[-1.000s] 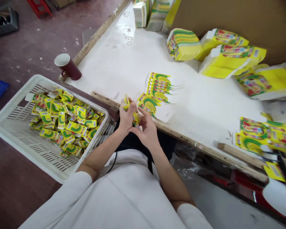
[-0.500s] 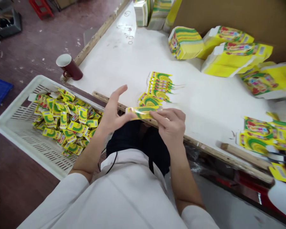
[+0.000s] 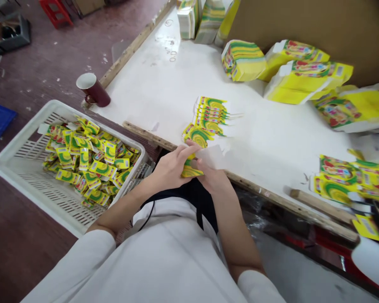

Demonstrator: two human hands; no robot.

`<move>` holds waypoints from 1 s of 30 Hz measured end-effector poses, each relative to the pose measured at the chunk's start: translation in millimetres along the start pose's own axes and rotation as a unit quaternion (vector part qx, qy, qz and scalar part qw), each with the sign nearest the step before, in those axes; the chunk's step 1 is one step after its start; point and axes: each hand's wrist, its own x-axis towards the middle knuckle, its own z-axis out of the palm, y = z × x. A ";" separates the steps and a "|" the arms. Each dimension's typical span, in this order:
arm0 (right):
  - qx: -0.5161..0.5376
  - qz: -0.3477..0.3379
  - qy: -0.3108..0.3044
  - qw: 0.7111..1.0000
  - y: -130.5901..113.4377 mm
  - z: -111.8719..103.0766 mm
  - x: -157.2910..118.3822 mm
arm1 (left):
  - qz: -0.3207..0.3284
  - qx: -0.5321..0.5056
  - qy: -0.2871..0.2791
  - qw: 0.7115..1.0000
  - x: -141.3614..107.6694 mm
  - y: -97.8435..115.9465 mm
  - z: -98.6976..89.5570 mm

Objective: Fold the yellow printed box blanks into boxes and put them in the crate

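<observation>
Between my two hands, over the table's front edge, is a small yellow and green printed carton (image 3: 191,171); a pale flap stands out from it on the right. My left hand (image 3: 172,166) wraps round its left side, fingers closed. Thumb and fingers of my right hand (image 3: 213,174) pinch its right end, and they partly cover it. Just beyond, on the white table (image 3: 151,88), lies a fanned row of flat yellow cartons (image 3: 210,115). To my left, a white plastic basket (image 3: 25,185) holds many small folded cartons (image 3: 91,164).
A maroon mug (image 3: 94,92) stands at the table's left edge. Stacks of yellow carton blanks (image 3: 306,84) line the back by a brown cardboard panel (image 3: 290,25). More flat cartons (image 3: 341,176) lie at the right, beside a wooden strip (image 3: 322,206). A red stool (image 3: 55,12) is on the floor.
My left hand has gone from spread fingers to closed round the carton, and my hands have come closer together. The carton was lying flat and long; now it is turned, with a pale flap showing.
</observation>
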 end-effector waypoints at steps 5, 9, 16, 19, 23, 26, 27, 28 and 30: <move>-0.043 -0.111 0.069 0.990 7.4 1.6 0.4 | 0.012 0.023 0.013 1.000 -0.6 -8.1 -1.4; -0.233 -0.208 0.024 0.950 1.0 11.8 -8.4 | 0.001 0.002 -0.008 1.000 0.7 -19.9 8.6; -0.342 -0.234 0.127 0.901 3.4 1.7 -5.2 | -0.073 0.050 0.036 0.995 0.8 -22.0 5.7; -0.351 -0.222 0.102 0.904 9.2 -7.9 -2.7 | -0.139 0.063 0.013 0.988 -0.5 -16.4 -9.3; -0.393 -0.203 0.044 0.896 8.9 -15.7 -4.3 | -0.150 0.082 0.006 0.985 -1.4 -17.3 -22.9; -0.393 -0.194 0.025 0.899 -0.6 -21.0 -6.0 | -0.138 0.072 -0.013 0.988 0.6 -19.8 -26.3; -0.393 -0.188 0.017 0.900 -4.2 -21.3 -6.1 | -0.131 0.070 -0.017 0.989 1.8 -19.7 -26.1; -0.393 -0.183 0.013 0.901 -7.2 -20.3 -5.6 | -0.123 0.073 -0.019 0.990 3.1 -19.0 -25.1; -0.388 -0.184 0.036 0.902 -9.2 -14.0 -3.1 | -0.112 0.091 -0.006 0.990 5.1 -16.8 -22.1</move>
